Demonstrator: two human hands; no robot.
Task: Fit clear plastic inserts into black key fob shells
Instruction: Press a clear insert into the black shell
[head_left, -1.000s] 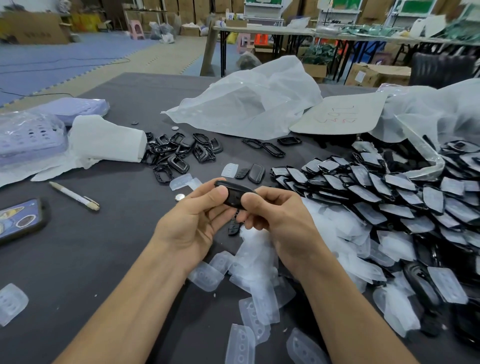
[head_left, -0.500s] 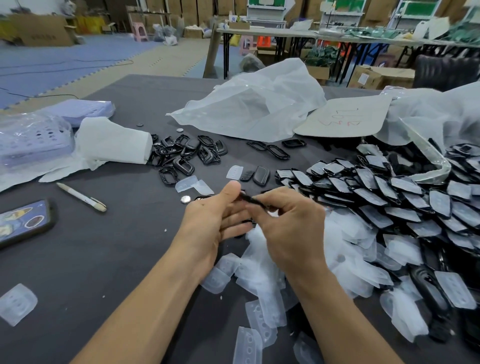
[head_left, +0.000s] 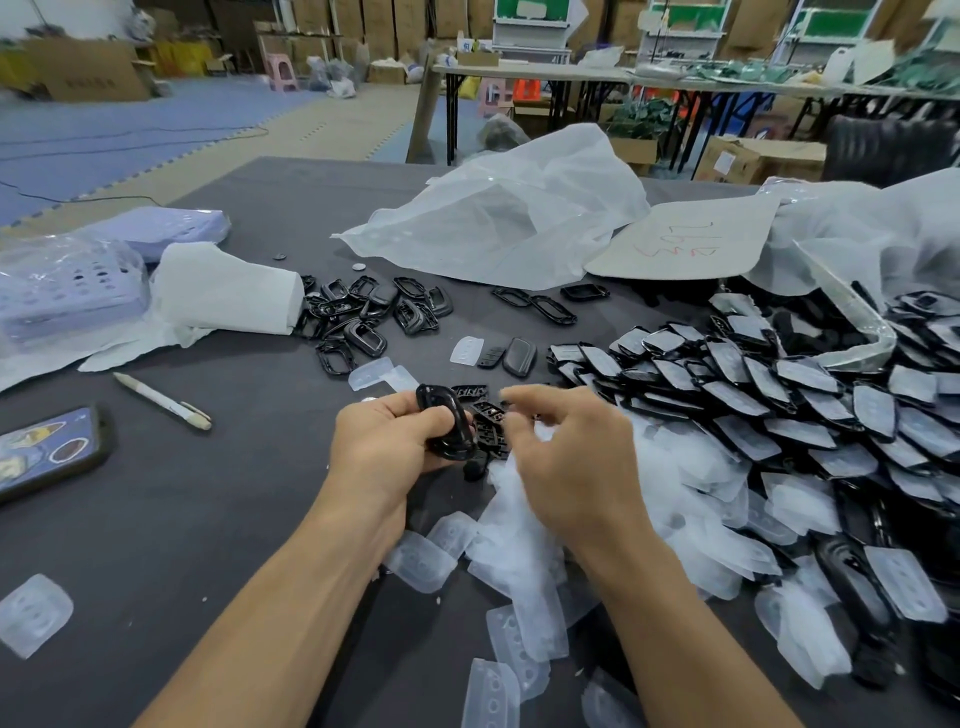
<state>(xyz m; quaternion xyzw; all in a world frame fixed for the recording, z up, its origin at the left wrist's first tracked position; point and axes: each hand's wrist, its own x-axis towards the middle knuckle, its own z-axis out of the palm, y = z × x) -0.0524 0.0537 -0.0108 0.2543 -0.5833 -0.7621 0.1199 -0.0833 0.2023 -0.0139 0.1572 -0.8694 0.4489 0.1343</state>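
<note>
My left hand (head_left: 387, 447) grips a glossy black key fob shell (head_left: 448, 428), held on edge above the dark table (head_left: 156, 519). My right hand (head_left: 566, 462) hovers just right of it with fingers loosely curled and blurred; nothing shows in them. Small black button pieces (head_left: 488, 415) lie between the two hands. Clear plastic inserts (head_left: 519, 561) lie heaped under and in front of my wrists. Rows of finished shells with inserts (head_left: 769, 395) spread out at the right.
A pile of black frames (head_left: 363, 317) lies ahead on the left beside a white paper roll (head_left: 228, 296). A pen (head_left: 163, 401) and a phone (head_left: 47, 452) lie at the left. Plastic bags (head_left: 509, 218) and a cardboard sheet (head_left: 685, 241) lie behind.
Both hands held the shell together; now my right hand has let go and drawn slightly right, while my left hand has turned the shell on edge.
</note>
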